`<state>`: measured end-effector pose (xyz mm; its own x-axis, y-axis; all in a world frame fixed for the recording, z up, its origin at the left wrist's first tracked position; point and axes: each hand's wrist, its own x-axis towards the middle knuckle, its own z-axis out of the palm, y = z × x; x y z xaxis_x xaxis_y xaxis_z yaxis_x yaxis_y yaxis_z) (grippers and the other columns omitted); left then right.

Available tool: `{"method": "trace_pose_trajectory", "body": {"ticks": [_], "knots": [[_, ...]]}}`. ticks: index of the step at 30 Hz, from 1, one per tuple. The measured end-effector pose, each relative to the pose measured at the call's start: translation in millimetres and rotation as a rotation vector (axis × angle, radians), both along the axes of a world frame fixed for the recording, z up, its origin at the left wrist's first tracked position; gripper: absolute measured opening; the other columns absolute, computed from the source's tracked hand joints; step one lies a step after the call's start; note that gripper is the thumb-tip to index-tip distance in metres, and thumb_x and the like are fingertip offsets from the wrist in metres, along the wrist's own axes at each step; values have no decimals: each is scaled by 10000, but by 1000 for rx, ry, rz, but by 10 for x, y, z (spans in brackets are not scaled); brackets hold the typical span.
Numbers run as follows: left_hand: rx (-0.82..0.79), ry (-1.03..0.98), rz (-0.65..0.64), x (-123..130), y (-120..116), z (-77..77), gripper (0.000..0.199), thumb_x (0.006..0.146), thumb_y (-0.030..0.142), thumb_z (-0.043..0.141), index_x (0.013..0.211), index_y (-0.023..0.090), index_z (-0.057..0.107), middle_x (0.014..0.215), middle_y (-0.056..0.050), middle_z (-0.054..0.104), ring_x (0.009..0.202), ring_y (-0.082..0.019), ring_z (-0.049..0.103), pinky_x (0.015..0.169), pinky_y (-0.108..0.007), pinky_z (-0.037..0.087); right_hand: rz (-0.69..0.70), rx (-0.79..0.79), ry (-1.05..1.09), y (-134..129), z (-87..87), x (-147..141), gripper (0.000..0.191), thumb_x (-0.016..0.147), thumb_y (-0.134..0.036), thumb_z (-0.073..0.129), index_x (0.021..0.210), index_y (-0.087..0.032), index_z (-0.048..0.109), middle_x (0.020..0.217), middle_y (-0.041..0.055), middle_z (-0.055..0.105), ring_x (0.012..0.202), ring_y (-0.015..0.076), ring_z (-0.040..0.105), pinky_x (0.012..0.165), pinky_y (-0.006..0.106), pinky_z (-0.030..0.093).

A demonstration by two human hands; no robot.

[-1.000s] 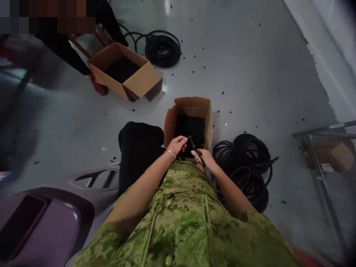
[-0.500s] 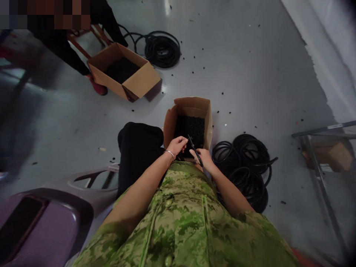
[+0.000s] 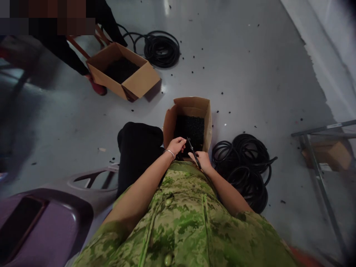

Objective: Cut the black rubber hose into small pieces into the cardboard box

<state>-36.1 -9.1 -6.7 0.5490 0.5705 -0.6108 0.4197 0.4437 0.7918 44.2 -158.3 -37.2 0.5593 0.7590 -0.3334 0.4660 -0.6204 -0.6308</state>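
Over the near edge of a cardboard box are both my hands. Small black pieces fill the lower part of that box. My right hand is wrapped round the handles of dark scissors, whose blades point up and left. My left hand, with a bracelet at the wrist, is pinched beside the scissor tips. A small dark end shows at its fingertips, too small to make out. Right of the box, coiled black hose lies on the floor.
A person's black-clad leg is by a second open box at the upper left, with another hose coil behind. A purple stool bears a dark phone-like object. A metal frame stands right; black bits dot the floor.
The scissors have turned slightly in my right hand and their blades look closer together. My left hand has hardly moved.
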Motion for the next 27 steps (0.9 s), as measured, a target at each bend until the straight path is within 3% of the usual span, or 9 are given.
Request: {"method": "trace_pose_trajectory", "body": {"ticks": [8, 13, 20, 24, 27], "knots": [[-204, 5, 34, 4, -20, 14, 196, 768, 285, 696, 754, 165, 542, 502, 31, 560, 406, -93, 509, 470, -239, 478, -73, -2, 58, -19, -44, 3, 617, 822, -696, 483, 538, -164, 617, 481, 47, 591, 499, 135, 560, 480, 217, 321], [-138, -21, 84, -1, -18, 8, 222, 760, 309, 702, 729, 163, 538, 487, 52, 522, 381, -69, 456, 425, -206, 433, -162, -19, 124, -32, -94, 2, 613, 822, -695, 474, 559, -157, 610, 462, 30, 566, 452, 131, 557, 451, 212, 328], [-100, -39, 61, 4, -16, 27, 180, 783, 287, 654, 738, 162, 533, 488, 51, 529, 385, -68, 459, 407, -191, 418, -172, -3, 216, -109, -69, 43, 610, 768, -718, 525, 503, -169, 543, 427, 7, 515, 389, 116, 525, 412, 212, 339], [-86, -52, 53, 4, -16, 35, 191, 772, 302, 658, 751, 165, 527, 490, 54, 534, 387, -67, 459, 404, -188, 417, -240, 58, 425, -148, -1, 39, 598, 743, -741, 538, 615, -160, 594, 476, 11, 559, 357, 109, 515, 376, 209, 366], [-56, -66, 48, 0, -15, 40, 208, 758, 324, 667, 757, 166, 531, 495, 55, 536, 391, -69, 460, 403, -190, 416, -212, 105, 480, -169, 47, 52, 588, 748, -733, 539, 667, -156, 616, 508, 19, 586, 388, 115, 543, 392, 207, 388]]}}
